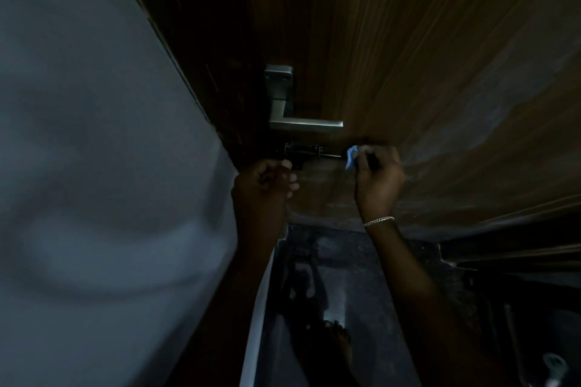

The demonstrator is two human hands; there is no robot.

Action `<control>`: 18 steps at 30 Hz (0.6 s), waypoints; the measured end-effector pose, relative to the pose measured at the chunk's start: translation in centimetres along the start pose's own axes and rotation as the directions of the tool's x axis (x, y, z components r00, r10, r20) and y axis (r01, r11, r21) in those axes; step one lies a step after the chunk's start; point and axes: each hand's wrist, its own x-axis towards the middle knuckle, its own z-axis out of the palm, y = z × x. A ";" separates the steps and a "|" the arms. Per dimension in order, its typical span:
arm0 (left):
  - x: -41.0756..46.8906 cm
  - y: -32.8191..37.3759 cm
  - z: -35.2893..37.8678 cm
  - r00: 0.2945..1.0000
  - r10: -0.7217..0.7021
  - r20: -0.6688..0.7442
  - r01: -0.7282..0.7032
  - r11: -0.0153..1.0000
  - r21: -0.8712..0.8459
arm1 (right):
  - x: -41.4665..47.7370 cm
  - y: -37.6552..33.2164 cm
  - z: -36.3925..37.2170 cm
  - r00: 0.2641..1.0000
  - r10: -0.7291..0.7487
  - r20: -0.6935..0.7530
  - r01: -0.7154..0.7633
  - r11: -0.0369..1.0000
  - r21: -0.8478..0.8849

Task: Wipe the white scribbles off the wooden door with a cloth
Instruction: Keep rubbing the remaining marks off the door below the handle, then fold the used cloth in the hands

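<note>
Plainly, the blue cloth (351, 157) is the thing to judge first: it is looking soft, thin and very light, crumpling small enough that only a corner is peeping out from the right hand (379, 177). That hand is closing around it in a loose fist, knuckles outward, and is pressing it against the wooden door (424, 56) just below and to the right of the metal lever handle (300, 118). Bunched like this, a cloth is best taken as a wad under the fingertips, so that the pressure is going through the pad and not through a loose flap; it is unlikely to slip much on the dry, grained panel.

The left hand (267, 184) is curling shut below the lever handle, at the dark sliding bolt (303, 152) fixed under it, and seems to be pinching the bolt's knob, though the dim light is making that hard to confirm. A silver bracelet (379, 220) is sitting on the right wrist.

Pale, chalky smears (471, 122) are showing on the door to the right of the lever handle, spreading outward and down past the right hand; they are looking more like hazy residue than sharp lines, so I judge that wiping is underway with plenty still to clear. The door itself is stiff and fixed, taking firm rubbing well.

No brand, label or readable writing is showing anywhere; the lever handle's plate is plain. To the left of the lever handle a pale wall (94, 135) is filling the view.
</note>
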 end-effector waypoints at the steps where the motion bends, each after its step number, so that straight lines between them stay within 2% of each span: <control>1: 0.0 -0.2 0.0 1.000 -0.008 0.010 0.008 1.000 0.011 | -0.1 -0.6 -0.4 0.999 0.040 0.013 -0.041 0.997 0.067; 7: -0.5 -0.5 0.4 0.998 -0.050 0.041 0.047 0.995 0.089 | -1.5 -3.0 -2.4 0.940 0.214 0.265 -0.290 0.910 0.296; 10: -0.6 0.0 1.0 0.991 -0.074 0.113 0.058 0.988 0.146 | -2.3 -4.3 -3.2 0.903 0.218 0.370 -0.358 0.859 0.366; 13: -1.2 1.0 1.6 0.972 -0.120 0.204 0.096 0.988 0.122 | -2.9 -5.8 -3.6 0.855 0.211 0.474 -0.406 0.842 0.356; 18: -2.7 2.4 0.9 0.979 -0.021 0.205 -0.010 0.989 0.147 | -3.7 -8.7 -5.0 0.796 0.120 0.593 -0.390 0.852 0.350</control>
